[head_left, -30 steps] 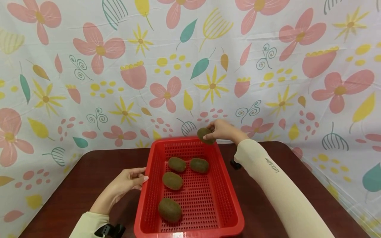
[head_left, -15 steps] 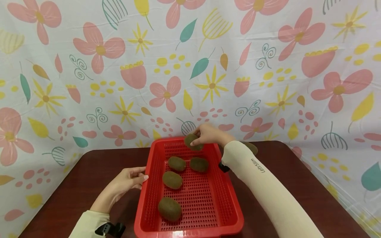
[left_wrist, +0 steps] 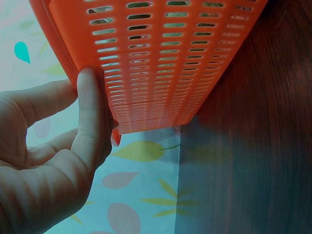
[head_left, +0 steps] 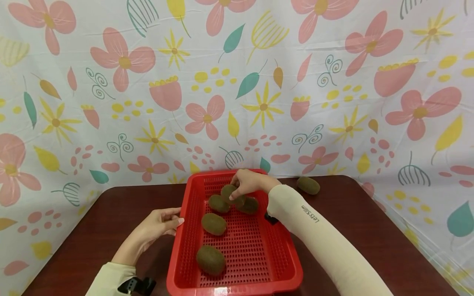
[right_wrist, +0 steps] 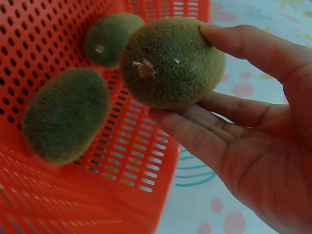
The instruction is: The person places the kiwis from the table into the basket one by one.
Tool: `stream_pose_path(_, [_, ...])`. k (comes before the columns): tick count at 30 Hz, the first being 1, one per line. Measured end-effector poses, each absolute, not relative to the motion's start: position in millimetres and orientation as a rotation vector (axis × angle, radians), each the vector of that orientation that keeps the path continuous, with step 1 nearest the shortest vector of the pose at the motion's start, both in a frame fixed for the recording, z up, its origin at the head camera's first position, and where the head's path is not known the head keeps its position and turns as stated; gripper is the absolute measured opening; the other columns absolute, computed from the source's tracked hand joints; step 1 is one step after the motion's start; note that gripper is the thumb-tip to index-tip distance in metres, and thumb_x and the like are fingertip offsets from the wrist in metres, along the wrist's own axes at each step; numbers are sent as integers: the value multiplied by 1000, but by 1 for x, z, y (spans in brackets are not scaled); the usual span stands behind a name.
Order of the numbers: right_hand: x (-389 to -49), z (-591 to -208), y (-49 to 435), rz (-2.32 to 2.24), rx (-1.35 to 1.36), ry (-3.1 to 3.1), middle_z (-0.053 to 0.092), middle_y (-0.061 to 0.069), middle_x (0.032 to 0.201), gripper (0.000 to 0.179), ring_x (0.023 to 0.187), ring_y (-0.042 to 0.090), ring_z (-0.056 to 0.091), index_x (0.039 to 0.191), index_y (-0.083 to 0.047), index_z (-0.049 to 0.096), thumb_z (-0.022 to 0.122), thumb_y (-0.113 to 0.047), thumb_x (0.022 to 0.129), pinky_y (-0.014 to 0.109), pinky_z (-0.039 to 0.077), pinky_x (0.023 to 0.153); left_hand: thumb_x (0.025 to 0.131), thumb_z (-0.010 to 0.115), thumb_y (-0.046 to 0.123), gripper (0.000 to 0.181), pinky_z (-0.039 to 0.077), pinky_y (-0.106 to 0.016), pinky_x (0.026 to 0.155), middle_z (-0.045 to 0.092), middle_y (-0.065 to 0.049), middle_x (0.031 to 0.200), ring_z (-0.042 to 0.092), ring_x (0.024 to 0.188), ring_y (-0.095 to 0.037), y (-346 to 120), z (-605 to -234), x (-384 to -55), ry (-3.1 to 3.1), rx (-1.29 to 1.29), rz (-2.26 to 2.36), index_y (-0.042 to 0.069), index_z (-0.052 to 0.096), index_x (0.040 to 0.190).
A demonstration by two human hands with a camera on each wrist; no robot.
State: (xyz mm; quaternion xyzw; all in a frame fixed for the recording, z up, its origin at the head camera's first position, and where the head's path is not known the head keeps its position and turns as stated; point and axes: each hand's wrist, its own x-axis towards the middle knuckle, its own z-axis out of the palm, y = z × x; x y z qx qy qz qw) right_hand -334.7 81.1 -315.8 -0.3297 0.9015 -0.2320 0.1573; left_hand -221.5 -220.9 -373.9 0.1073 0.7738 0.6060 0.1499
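My right hand [head_left: 252,181] grips a fuzzy brown kiwi [right_wrist: 170,63] between thumb and fingers. It is over the far part of a red perforated plastic basket [head_left: 248,250], just above two other kiwis. Several kiwis lie on the basket floor; the nearest one [head_left: 211,260] rests by the left wall. At the basket's left side, my left hand [head_left: 159,226] pinches the rim. In the left wrist view, the left fingers [left_wrist: 90,107] curl against the orange-looking basket wall [left_wrist: 146,63].
One more kiwi [head_left: 308,186] lies on the dark reddish-brown table [head_left: 333,213], right of the basket near the back edge. A flower-printed cloth [head_left: 237,82] hangs right behind the table.
My right hand has brought its kiwi left and down, from beyond the basket's far right corner to inside it. The kiwi on the table has come into sight. The left hand stays put.
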Motion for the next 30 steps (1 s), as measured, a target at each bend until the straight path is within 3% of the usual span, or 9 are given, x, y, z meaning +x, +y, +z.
stream_pose_path(4, [-330, -321, 77, -599, -921, 2555, 68, 0, 79, 36, 64, 9, 54, 108, -1, 71, 79, -23, 80, 23, 46, 59, 96, 60, 17, 63, 56, -34, 76, 63, -12, 95, 65, 81, -22, -221, -373, -221, 2222, 312, 1736, -14, 31, 143])
stream_pose_path(10, [-327, -330, 75, -533, -891, 2524, 67, -1, 80, 38, 66, 10, 53, 110, -3, 71, 80, -24, 79, 24, 46, 60, 96, 60, 17, 63, 56, -36, 77, 63, -12, 96, 65, 81, -22, -221, -373, -221, 2222, 307, 1735, -14, 31, 143])
stream_pose_path(14, [-328, -337, 74, -513, -868, 2484, 62, -1, 68, 33, 60, 10, 48, 107, -5, 73, 80, -22, 80, 24, 42, 57, 96, 60, 17, 63, 56, -36, 77, 63, -12, 96, 65, 81, -23, -221, -373, -222, 2222, 303, 1734, -13, 31, 143])
stream_pose_path(17, [-327, -341, 74, -486, -856, 2466, 60, -2, 67, 30, 58, 10, 51, 106, -7, 73, 80, -21, 79, 24, 45, 57, 96, 60, 17, 63, 56, -36, 77, 63, -12, 96, 65, 81, -22, -222, -373, -222, 2221, 304, 1735, -13, 31, 143])
stream_pose_path(21, [-324, -344, 74, -462, -800, 2451, 68, 0, 84, 35, 69, 13, 64, 109, -5, 72, 81, -20, 78, 29, 55, 67, 97, 60, 17, 62, 56, -36, 77, 63, -12, 96, 65, 82, -22, -222, -373, -222, 2217, 307, 1733, -13, 32, 143])
stream_pose_path(25, [-321, -347, 73, -447, -743, 2428, 68, 5, 105, 39, 78, 14, 67, 113, -4, 70, 81, -19, 78, 33, 57, 73, 97, 60, 17, 63, 56, -35, 77, 63, -12, 96, 65, 81, -22, -222, -373, -222, 2215, 306, 1736, -13, 31, 143])
stream_pose_path(30, [-319, -349, 74, -439, -686, 2375, 67, 4, 110, 37, 86, 14, 68, 113, -6, 71, 80, -17, 79, 33, 57, 78, 96, 60, 17, 63, 56, -34, 76, 63, -12, 95, 65, 81, -22, -221, -373, -223, 2216, 301, 1739, -13, 32, 143])
